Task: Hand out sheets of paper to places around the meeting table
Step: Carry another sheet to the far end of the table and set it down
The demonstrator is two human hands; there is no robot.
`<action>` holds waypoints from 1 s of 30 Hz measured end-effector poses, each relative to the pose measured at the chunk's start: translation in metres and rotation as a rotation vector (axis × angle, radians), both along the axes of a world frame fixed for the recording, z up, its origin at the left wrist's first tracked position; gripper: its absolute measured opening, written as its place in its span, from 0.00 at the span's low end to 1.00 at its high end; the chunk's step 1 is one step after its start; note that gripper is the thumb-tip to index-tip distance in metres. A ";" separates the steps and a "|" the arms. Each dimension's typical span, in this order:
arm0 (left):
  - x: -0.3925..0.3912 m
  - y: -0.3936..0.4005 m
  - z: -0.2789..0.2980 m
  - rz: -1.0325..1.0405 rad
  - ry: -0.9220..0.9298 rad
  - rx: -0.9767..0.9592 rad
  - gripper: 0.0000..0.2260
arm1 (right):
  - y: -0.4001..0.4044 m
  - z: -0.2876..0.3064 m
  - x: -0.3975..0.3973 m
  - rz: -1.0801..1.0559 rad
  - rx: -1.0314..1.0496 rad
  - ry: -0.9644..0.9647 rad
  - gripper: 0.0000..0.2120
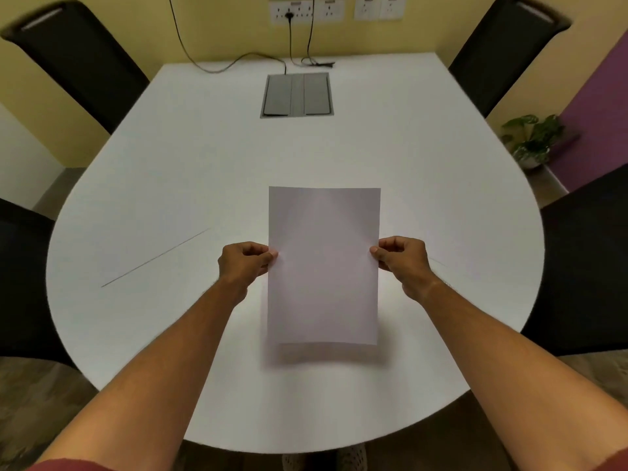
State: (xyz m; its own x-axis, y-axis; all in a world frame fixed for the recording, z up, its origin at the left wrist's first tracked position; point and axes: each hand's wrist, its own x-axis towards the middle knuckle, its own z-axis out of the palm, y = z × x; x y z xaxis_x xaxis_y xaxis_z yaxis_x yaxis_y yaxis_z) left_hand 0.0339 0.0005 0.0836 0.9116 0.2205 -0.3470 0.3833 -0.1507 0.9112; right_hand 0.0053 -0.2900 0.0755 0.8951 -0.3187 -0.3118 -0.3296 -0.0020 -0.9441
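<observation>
1. A black chair [20, 277] at the near left is cut off by the frame edge, and a second black chair [78, 59] stands at the far left corner, its base hidden behind the white meeting table [170, 164].
2. The left hand [243, 263] reaches out over the table on a straight forearm, fingers curled, thumb and fingers pinching the left edge of the paper [324, 266].
3. Whether the paper is one sheet or several cannot be told. It is held over the near middle of the table, portrait, its lower edge just above its own shadow on the tabletop.
4. Beyond it a grey cable box [297, 95] is set into the table.
5. The right hand [402, 261] mirrors the left, pinching the right edge.
6. Black chairs [503, 52] and [584, 266] flank the right side, the nearer one cropped; a potted plant [531, 141] is blurred.
</observation>
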 end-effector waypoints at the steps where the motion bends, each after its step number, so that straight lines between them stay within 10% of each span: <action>1: 0.001 -0.003 0.007 -0.018 -0.018 -0.001 0.05 | -0.005 0.009 -0.002 0.002 0.003 -0.019 0.08; 30: -0.047 -0.200 0.131 -0.946 -0.245 -0.234 0.03 | -0.082 0.150 -0.263 -0.795 -0.091 -0.268 0.07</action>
State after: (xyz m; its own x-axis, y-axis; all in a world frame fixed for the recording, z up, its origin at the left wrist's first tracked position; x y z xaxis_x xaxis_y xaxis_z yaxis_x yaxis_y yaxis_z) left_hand -0.0134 -0.1990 0.2148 0.7289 -0.6812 -0.0682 -0.0033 -0.1031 0.9947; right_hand -0.2572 -0.3723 0.2252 0.4338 -0.8988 -0.0636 -0.0298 0.0562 -0.9980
